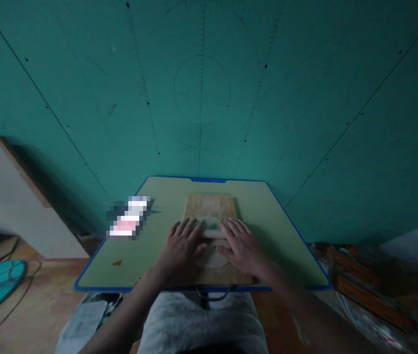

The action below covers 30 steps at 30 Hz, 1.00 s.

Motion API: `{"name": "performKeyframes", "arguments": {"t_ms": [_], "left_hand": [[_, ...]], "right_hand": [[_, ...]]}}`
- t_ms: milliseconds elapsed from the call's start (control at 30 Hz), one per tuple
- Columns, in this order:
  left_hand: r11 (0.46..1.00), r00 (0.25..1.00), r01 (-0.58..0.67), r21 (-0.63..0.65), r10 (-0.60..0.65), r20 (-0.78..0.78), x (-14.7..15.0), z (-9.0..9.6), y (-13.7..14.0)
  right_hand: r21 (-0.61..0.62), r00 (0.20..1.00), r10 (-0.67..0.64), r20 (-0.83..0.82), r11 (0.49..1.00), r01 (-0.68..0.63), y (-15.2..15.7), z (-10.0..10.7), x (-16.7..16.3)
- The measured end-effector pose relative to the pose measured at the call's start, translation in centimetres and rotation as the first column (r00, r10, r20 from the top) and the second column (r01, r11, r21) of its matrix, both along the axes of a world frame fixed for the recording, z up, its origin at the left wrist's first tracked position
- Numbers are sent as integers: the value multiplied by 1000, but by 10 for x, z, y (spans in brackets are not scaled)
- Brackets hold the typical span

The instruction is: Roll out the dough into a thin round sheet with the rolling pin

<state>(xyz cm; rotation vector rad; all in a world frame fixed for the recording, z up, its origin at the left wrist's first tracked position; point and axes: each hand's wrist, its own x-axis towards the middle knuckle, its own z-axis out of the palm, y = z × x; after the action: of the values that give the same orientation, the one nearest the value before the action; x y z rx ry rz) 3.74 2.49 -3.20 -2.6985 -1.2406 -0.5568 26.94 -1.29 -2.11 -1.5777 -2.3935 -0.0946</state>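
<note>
A round, flat sheet of pale dough (212, 260) lies on a wooden cutting board (211, 201). Across it runs a light rolling pin (213, 234), its ends hidden under my hands. My left hand (185, 243) lies flat over the pin's left end, fingers stretched forward and thumb pointing inward over the dough. Over the right end rests my right hand (241, 244), also flat with the fingers stretched out and the thumb apart. Neither hand's fingers are wrapped round the pin.
The board lies on a pale green folding table (283, 236) with a blue rim. A pixelated phone-like object (130, 219) and a small orange-brown triangle (117, 263) are at its left. Behind stands a green wall (201, 98). Clutter (364, 285) covers the floor at right.
</note>
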Motion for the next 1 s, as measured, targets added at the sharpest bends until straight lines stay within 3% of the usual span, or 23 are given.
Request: {"name": "performKeyframes", "arguments": {"t_ms": [167, 267, 367, 467, 600, 733, 833, 1000], "left_hand": [[989, 988, -147, -23, 146, -47, 23, 11, 50], [988, 988, -144, -49, 140, -71, 34, 18, 85], [988, 987, -138, -65, 131, -93, 38, 26, 105], [987, 985, -149, -58, 142, -100, 33, 29, 91], [994, 992, -95, -46, 90, -92, 9, 15, 25], [998, 998, -50, 32, 51, -40, -10, -4, -30], [996, 996, -79, 49, 81, -40, -6, -6, -18], [976, 976, -210, -58, 205, -78, 21, 16, 64]], "right_hand": [[-122, 994, -105, 24, 987, 107, 58, 7, 1], [-200, 982, -184, 49, 961, 190, 95, 15, 0], [-204, 969, -240, 52, 948, 245, 112, 21, -3], [-178, 957, -288, 40, 940, 290, 95, 20, -7], [-39, 990, -137, -29, 990, 135, 26, 4, -16], [46, 994, -94, -53, 994, 97, -25, -7, -18], [15, 997, -71, -42, 997, 72, -10, -3, -14], [-100, 993, -114, 14, 988, 115, 71, 18, -8]]}}
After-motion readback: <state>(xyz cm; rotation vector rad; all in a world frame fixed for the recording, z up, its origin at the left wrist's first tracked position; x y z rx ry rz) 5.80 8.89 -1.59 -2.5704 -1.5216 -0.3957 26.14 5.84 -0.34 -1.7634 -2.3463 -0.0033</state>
